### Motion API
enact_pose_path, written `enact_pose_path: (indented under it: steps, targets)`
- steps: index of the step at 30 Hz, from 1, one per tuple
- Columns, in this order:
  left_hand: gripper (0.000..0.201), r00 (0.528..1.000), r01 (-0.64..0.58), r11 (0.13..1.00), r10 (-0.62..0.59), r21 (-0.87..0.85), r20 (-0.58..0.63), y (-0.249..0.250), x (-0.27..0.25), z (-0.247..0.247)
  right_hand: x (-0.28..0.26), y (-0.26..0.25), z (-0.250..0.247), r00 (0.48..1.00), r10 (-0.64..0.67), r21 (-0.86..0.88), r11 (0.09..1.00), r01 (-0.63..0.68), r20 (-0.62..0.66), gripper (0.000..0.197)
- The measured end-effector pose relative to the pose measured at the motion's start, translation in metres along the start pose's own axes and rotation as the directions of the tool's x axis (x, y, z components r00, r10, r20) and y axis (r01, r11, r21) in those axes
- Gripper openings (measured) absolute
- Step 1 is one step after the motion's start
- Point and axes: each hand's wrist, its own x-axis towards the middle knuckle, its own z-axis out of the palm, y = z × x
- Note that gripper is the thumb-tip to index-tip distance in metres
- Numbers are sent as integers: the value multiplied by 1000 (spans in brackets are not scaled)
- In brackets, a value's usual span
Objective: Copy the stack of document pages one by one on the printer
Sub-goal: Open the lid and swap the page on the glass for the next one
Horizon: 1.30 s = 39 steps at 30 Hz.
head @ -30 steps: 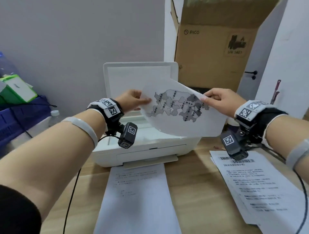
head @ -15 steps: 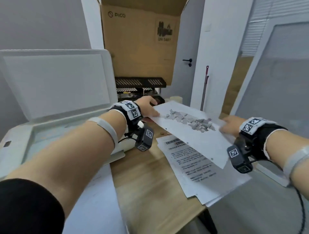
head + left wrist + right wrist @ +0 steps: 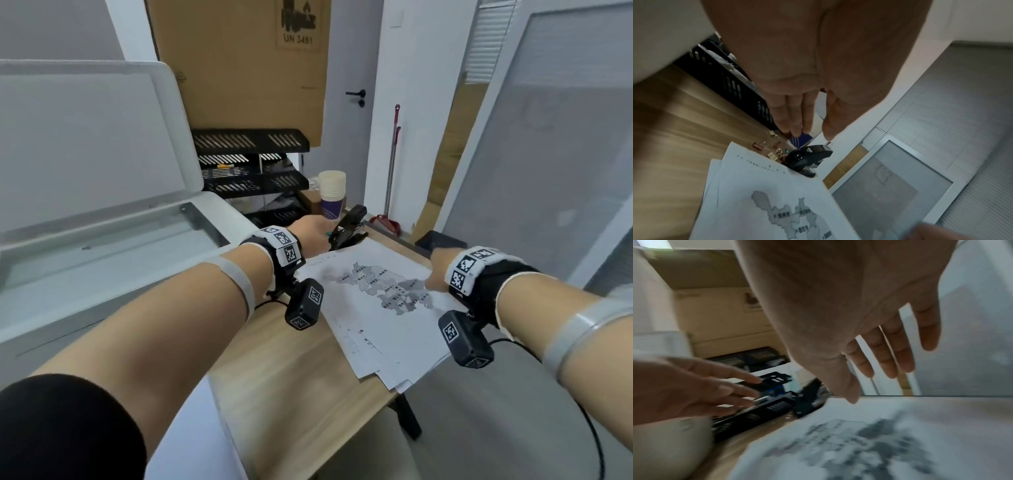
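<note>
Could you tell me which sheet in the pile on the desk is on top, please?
The map page: it carries a shaded grey map, while the sheets beneath show only their edges.

One printer (image 3: 102, 240); two hands; one stapler (image 3: 347, 228)

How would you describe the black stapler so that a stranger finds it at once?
Start at the white printer and go right along the wooden desk to the paper stack. At its far corner lies the stapler, in front of the paper cups. It is the only glossy black, wedge-shaped thing there.
</note>
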Motion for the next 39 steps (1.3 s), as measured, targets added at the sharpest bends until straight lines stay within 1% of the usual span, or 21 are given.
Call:
enact_pose_path:
  steps: [1, 2, 3, 4, 6, 7, 8, 11, 13, 15, 17, 19, 20, 22, 24, 27, 29, 31, 34, 37, 39]
  targets:
    - [42, 1000, -5, 998, 5, -65, -3, -3, -2, -6, 0, -15, -4, 997, -49, 4, 999, 49, -56, 36]
    - [37, 1000, -4, 989, 4, -147, -1, -6, -8, -12, -1, -35, -9, 991, -112, 18, 993, 113, -68, 36]
    - [31, 1000, 3, 976, -2, -217, 6, -10, -14, -19, -5, -58, -15, 981, -192, 41, 980, 193, -31, 35]
    - [25, 1000, 2, 962, 0, -274, 7, -15, -21, -26, -11, -82, -18, 961, -272, 91, 959, 267, 41, 32]
    - [21, 1000, 16, 939, -13, -343, 12, -25, -39, -44, -25, -133, -12, 887, -421, 298, 885, 357, 190, 27]
    - [21, 999, 33, 932, -29, -361, 15, -32, -50, -53, -33, -157, -6, 844, -482, 374, 846, 380, 233, 25]
    - [21, 999, 54, 923, -51, -382, 17, -41, -61, -62, -39, -180, 2, 804, -530, 412, 818, 402, 268, 24]
    - [20, 989, 137, 866, -151, -481, 10, -73, -99, -86, -60, -239, 22, 697, -618, 412, 777, 476, 363, 33]
    - [17, 976, 181, 819, -218, -544, -4, -92, -125, -98, -73, -271, 26, 641, -656, 398, 753, 524, 399, 40]
    - [15, 963, 211, 786, -269, -582, -14, -106, -153, -106, -81, -294, 31, 638, -661, 368, 750, 549, 395, 46]
    - [17, 950, 234, 765, -313, -600, -28, -119, -178, -113, -89, -306, 37, 657, -647, 269, 760, 591, 386, 50]
    - [18, 940, 253, 754, -341, -606, -31, -130, -202, -115, -93, -310, 44, 674, -655, 108, 739, 665, 341, 46]
    - [18, 937, 258, 753, -347, -606, -32, -135, -214, -114, -93, -311, 49, 684, -654, 71, 738, 672, 325, 42]
    - [20, 936, 266, 758, -352, -595, -30, -143, -236, -110, -92, -312, 57, 712, -634, 145, 769, 623, 304, 43]
    - [23, 933, 288, 772, -359, -566, -15, -153, -253, -101, -91, -315, 63, 727, -638, 193, 770, 608, 255, 43]
    - [23, 919, 337, 789, -394, -514, -2, -170, -273, -84, -92, -313, 67, 694, -685, 259, 727, 636, 222, 29]
    - [23, 904, 380, 819, -428, -429, -16, -179, -286, -75, -92, -308, 68, 681, -706, 291, 704, 648, 193, 23]
    - [28, 883, 439, 839, -469, -322, -18, -184, -297, -68, -93, -303, 69, 666, -733, 257, 677, 690, 139, 25]
    - [41, 857, 507, 836, -515, -209, 21, -184, -309, -61, -97, -298, 65, 617, -784, 154, 619, 770, 64, 24]
    - [57, 861, 504, 851, -508, -148, 14, -179, -313, -60, -102, -292, 58, 571, -821, 111, 568, 816, 7, 18]
    - [62, 871, 488, 864, -492, -124, -2, -174, -312, -61, -105, -289, 55, 557, -830, 95, 557, 825, 35, 16]
